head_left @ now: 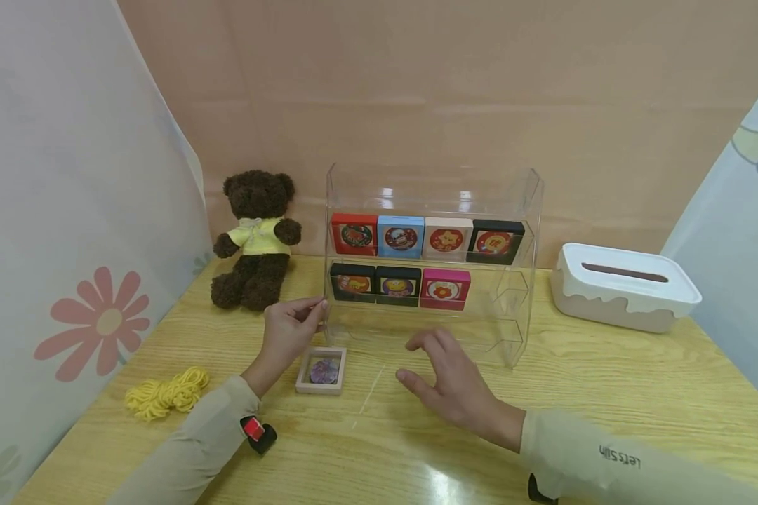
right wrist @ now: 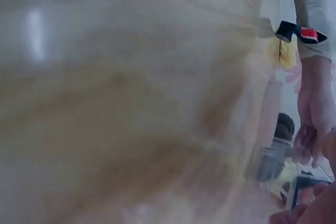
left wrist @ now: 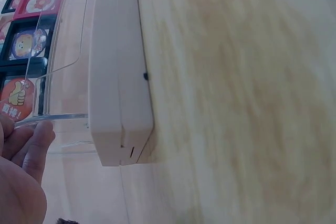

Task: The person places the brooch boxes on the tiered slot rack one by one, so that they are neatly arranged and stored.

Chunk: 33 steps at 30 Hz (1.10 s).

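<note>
A clear acrylic display rack [head_left: 429, 333] stands upright with small framed badge boxes on two of its tiers. My left hand [head_left: 290, 333] pinches the rack's left side panel, thumb and fingers around its edge. In front of the lower tier my right hand [head_left: 457, 386] is held with fingers parted and slightly bent, nothing between them. The middle tier bears a black box [head_left: 352, 283], another black box [head_left: 398, 286] and a pink box [head_left: 445, 290]. Flat on the table, just right of my left wrist, lies a pale pink framed box [head_left: 321, 370] with a purple badge.
On the tier above sit a red box [head_left: 354, 235], a blue one [head_left: 401, 237], and a pale and a black one. A brown teddy bear [head_left: 259, 238] sits left, yellow cord [head_left: 167, 393] lies front left, and a white tissue box [head_left: 625, 287] stands right.
</note>
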Each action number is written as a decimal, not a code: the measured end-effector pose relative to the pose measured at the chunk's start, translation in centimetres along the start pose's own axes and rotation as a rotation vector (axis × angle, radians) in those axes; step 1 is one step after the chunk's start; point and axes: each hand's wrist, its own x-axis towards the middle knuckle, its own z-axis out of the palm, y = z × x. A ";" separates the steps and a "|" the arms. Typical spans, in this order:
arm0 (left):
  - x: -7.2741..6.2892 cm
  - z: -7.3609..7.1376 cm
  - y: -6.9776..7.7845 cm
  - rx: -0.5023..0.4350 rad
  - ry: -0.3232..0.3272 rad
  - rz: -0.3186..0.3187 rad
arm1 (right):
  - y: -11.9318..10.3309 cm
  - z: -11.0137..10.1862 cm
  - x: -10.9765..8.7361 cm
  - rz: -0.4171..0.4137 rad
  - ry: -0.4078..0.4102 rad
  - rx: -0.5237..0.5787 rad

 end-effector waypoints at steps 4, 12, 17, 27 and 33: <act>0.0 0.0 0.0 0.001 -0.005 0.002 | -0.6 1.3 -0.7 0.079 -0.170 0.056; 0.0 0.0 -0.1 0.004 -0.006 -0.001 | -1.3 3.4 0.3 0.191 -0.317 0.205; 0.0 0.1 0.0 -0.001 -0.012 -0.010 | -1.9 4.7 1.3 0.233 -0.410 0.206; 0.2 -0.1 0.1 0.019 -0.030 0.039 | -2.4 5.7 3.2 0.153 -0.444 0.012; 0.0 -0.2 0.0 0.032 -0.026 0.042 | -2.9 6.4 4.1 0.165 -0.459 -0.017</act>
